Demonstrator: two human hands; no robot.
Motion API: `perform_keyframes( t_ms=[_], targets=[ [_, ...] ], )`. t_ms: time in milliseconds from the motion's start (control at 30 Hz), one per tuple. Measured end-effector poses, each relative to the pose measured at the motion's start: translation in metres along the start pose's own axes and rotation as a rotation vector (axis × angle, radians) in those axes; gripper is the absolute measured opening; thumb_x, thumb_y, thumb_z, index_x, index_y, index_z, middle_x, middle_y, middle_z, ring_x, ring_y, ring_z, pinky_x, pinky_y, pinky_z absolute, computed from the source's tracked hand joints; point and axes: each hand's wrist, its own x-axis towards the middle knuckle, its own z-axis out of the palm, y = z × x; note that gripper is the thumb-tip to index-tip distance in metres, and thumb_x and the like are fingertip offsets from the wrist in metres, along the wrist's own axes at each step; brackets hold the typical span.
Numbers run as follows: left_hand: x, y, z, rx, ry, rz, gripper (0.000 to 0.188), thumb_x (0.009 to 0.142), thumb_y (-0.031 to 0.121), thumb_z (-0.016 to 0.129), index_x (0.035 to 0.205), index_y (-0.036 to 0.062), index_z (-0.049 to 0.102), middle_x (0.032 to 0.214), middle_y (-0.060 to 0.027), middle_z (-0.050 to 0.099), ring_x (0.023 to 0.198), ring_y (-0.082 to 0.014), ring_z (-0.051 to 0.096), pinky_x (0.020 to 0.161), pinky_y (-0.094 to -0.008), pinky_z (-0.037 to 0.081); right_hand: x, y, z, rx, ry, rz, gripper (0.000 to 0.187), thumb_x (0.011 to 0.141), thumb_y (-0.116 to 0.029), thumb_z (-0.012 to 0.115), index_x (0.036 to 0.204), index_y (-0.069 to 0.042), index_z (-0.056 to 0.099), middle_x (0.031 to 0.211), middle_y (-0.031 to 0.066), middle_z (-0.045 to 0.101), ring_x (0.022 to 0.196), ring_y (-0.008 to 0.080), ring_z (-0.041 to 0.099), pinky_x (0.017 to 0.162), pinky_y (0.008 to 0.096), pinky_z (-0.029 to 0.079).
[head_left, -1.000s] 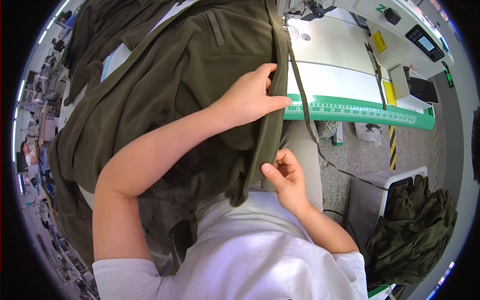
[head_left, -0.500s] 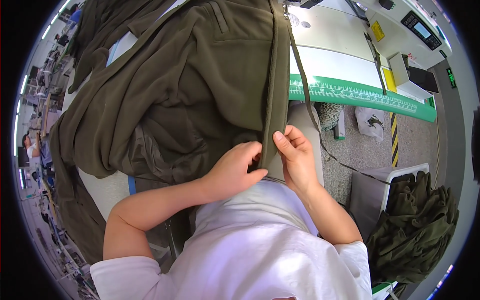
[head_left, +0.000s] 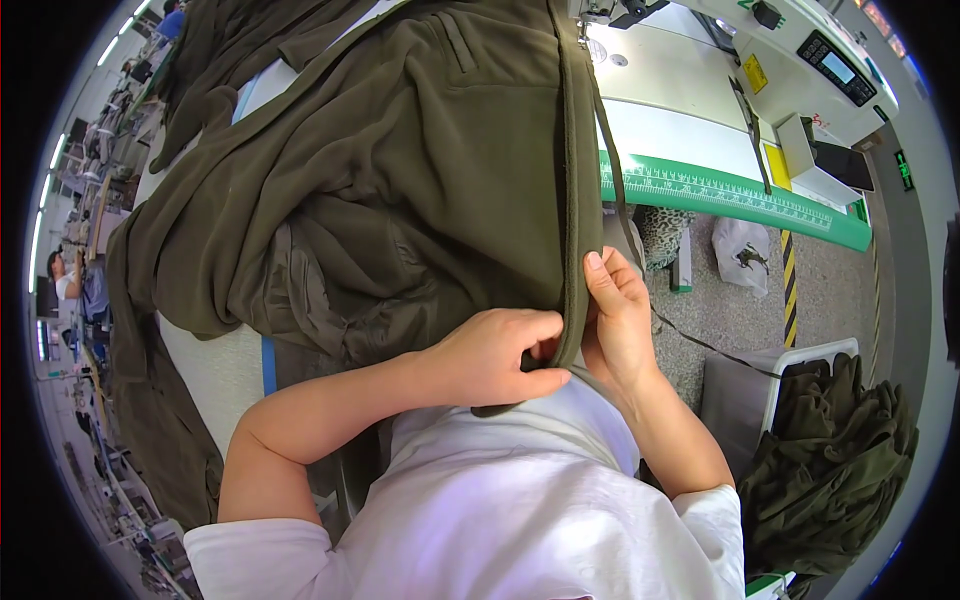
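Note:
A dark olive fleece garment (head_left: pixel 480 170) lies across the table and hangs over its front edge toward my lap. Its long folded front edge (head_left: pixel 578 200) runs from beneath the sewing machine's needle area (head_left: pixel 584 30) down to my hands. My right hand (head_left: pixel 618 310) pinches this edge, thumb on top and fingers behind the cloth. Lower down, my left hand (head_left: pixel 500 355) is closed around the lower end of the same edge, its thumb apart below the curled fingers. Some of the cloth in the left hand is hidden by its fingers. A narrow olive strip (head_left: pixel 612 150) hangs beside the folded edge.
A green ruler strip (head_left: pixel 730 195) lines the table front on the right. Dark scissors-like snips (head_left: pixel 750 125) lie behind it. A grey bin (head_left: pixel 740 400) heaped with olive cloth (head_left: pixel 840 460) stands at the right. A plastic bag (head_left: pixel 740 250) sits on the floor.
Both hands and the garment's folded edge have shifted a little to the right. The lower end of the edge is now tilted and drawn in between my hands; both keep hold.

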Motion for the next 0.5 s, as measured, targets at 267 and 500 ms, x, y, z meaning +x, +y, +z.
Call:
perform_keyframes(
  t_ms=[267, 500],
  targets=[
    [-0.016, 0.007, 0.002, -0.216, -0.359, -0.123, 0.037, 0.089, 0.036, 0.078, 0.099, 0.0036, 0.064, 0.080, -0.0083, 0.071, 0.065, -0.0224, 0.067, 0.058, -0.0351, 0.051, 0.003, 0.029, -0.015, -0.137, 0.135, -0.143, 0.018, 0.110, -0.023, 0.053, 0.107, -0.006, 0.057, 0.094, 0.0001, 0.065, 0.081, 0.0066, 0.059, 0.074, 0.0248, 0.052],
    [0.051, -0.019, -0.061, 0.587, 0.236, 0.247, 0.046, 0.095, 0.041, 0.070, 0.122, 0.0035, 0.066, 0.117, -0.0116, 0.070, 0.117, -0.0309, 0.061, 0.096, -0.0447, 0.048, 0.005, 0.029, -0.036, -0.391, 0.110, -0.181, 0.013, 0.107, -0.015, 0.060, 0.108, -0.002, 0.056, 0.092, -0.0005, 0.063, 0.083, 0.0044, 0.055, 0.075, 0.0217, 0.047]
  ],
)
